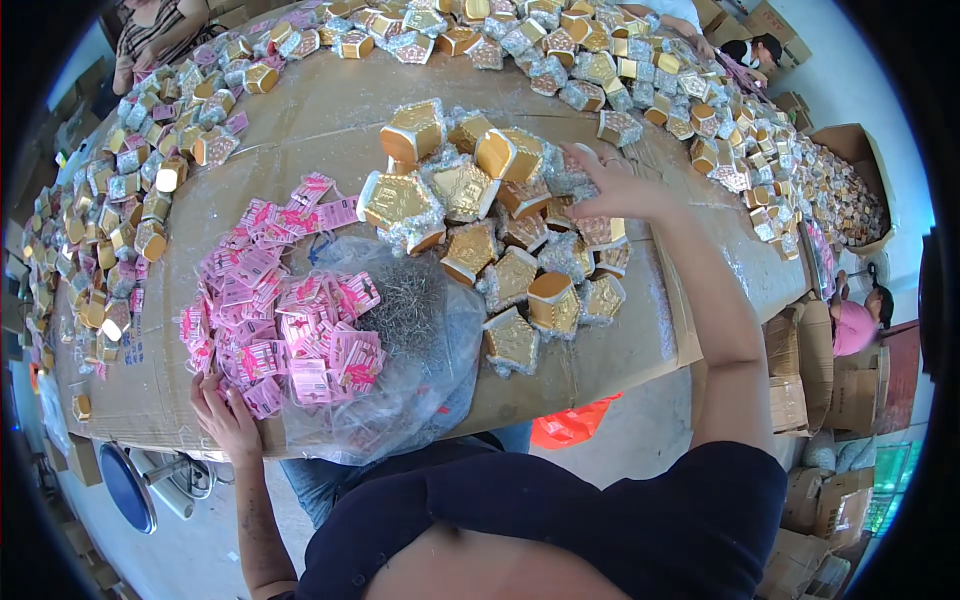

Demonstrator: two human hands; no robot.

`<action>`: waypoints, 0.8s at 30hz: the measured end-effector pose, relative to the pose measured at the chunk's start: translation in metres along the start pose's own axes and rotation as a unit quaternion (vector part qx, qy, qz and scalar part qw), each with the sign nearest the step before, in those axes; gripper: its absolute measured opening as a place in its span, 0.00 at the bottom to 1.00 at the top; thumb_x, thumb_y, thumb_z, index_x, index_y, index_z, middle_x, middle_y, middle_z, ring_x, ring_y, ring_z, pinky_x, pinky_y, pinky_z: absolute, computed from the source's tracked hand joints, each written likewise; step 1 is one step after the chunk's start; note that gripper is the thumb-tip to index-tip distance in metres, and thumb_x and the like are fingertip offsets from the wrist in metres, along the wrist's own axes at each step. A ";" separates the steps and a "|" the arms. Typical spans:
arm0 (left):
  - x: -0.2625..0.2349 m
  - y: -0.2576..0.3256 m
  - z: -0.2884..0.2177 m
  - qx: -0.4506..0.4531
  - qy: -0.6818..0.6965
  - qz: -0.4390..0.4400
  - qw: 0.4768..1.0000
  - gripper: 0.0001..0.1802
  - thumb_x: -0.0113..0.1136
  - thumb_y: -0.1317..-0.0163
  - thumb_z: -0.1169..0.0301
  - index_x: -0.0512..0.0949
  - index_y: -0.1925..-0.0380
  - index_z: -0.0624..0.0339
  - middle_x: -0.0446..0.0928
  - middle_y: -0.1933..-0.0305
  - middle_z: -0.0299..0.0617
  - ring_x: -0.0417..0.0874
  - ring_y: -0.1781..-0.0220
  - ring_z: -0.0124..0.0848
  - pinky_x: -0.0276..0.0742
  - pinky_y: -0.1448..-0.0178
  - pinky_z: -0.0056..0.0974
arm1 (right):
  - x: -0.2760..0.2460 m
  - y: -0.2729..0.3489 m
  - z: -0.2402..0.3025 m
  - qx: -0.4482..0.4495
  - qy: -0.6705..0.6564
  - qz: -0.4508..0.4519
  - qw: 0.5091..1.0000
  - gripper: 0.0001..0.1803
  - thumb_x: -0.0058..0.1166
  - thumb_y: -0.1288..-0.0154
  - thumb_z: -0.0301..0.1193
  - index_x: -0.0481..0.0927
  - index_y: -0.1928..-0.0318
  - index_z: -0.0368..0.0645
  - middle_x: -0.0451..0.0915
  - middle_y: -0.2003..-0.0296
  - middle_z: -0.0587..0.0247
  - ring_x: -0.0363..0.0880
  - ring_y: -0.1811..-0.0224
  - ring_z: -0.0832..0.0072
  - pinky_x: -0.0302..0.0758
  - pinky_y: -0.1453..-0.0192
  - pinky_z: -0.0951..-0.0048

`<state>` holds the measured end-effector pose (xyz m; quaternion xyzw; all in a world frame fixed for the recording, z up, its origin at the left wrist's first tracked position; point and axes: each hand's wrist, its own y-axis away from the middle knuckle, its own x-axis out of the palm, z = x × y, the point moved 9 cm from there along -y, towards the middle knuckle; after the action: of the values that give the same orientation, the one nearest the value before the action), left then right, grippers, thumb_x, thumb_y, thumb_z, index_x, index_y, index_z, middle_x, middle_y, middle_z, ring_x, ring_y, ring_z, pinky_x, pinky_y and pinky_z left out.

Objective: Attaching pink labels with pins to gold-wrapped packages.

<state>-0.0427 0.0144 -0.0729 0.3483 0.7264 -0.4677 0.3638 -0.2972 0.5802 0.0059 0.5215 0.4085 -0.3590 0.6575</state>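
A heap of small house-shaped ornaments [465, 190], gold on some faces and frosted with clear glitter, lies in front of me on the cardboard-covered table. My right hand [610, 188] reaches over its right side, thumb and fingers spread against a glittery ornament [568, 178]. To the left, many pink printed cards [245, 290] are piled up. At that pile's near edge rests my left hand [228, 418], its fingers apart and touching the lowest cards. Between the two heaps, a tangle of thin silvery wire pieces [405, 305] sits on a clear plastic bag [430, 400].
More ornaments line the table's left side [130, 220], far edge and right side. A large open carton [865, 180] full of them stands at the right. Other people [155, 40] are around the table. A blue round stool [128, 487] and a red bag [575, 425] are below the near edge.
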 end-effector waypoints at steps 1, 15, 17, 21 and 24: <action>0.000 0.000 0.000 -0.002 -0.002 0.005 1.000 0.19 0.45 0.32 0.60 0.72 0.46 0.58 0.64 0.36 0.51 0.65 0.35 0.50 0.58 0.34 0.51 | -0.002 0.002 -0.001 -0.018 -0.017 -0.015 1.000 0.51 0.59 0.44 0.48 0.46 0.26 0.49 0.49 0.30 0.36 0.49 0.27 0.46 0.53 0.26 0.55; -0.010 -0.005 -0.011 -0.008 0.009 0.005 1.000 0.20 0.46 0.33 0.60 0.71 0.46 0.58 0.65 0.37 0.53 0.66 0.36 0.52 0.58 0.35 0.52 | -0.039 -0.118 -0.202 0.159 -0.089 -0.304 0.935 0.71 0.71 0.66 0.62 0.41 0.25 0.54 0.43 0.30 0.25 0.41 0.26 0.37 0.48 0.26 0.45; -0.010 -0.005 -0.012 -0.015 0.008 0.010 1.000 0.19 0.47 0.33 0.60 0.71 0.47 0.58 0.65 0.38 0.53 0.66 0.37 0.52 0.57 0.35 0.52 | -0.043 -0.130 -0.196 0.132 -0.059 -0.300 0.943 0.71 0.72 0.67 0.60 0.42 0.25 0.56 0.42 0.30 0.25 0.41 0.26 0.37 0.49 0.26 0.45; -0.009 -0.004 -0.010 -0.016 0.011 0.008 1.000 0.20 0.47 0.33 0.59 0.71 0.47 0.58 0.65 0.38 0.53 0.66 0.37 0.52 0.57 0.35 0.53 | -0.067 -0.139 -0.182 0.081 0.010 -0.231 0.970 0.59 0.74 0.63 0.49 0.57 0.31 0.44 0.61 0.36 0.32 0.62 0.33 0.46 0.61 0.31 0.56; -0.007 -0.006 -0.011 -0.024 -0.007 0.023 0.999 0.20 0.47 0.33 0.59 0.71 0.47 0.58 0.65 0.38 0.52 0.66 0.37 0.51 0.56 0.35 0.53 | -0.097 -0.130 -0.158 0.018 -0.148 -0.195 0.969 0.40 0.70 0.54 0.41 0.71 0.41 0.38 0.76 0.46 0.53 0.76 0.46 0.66 0.70 0.41 0.67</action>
<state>-0.0460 0.0217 -0.0610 0.3526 0.7270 -0.4440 0.3873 -0.4797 0.7139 0.0240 0.3849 0.3939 -0.5609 0.6181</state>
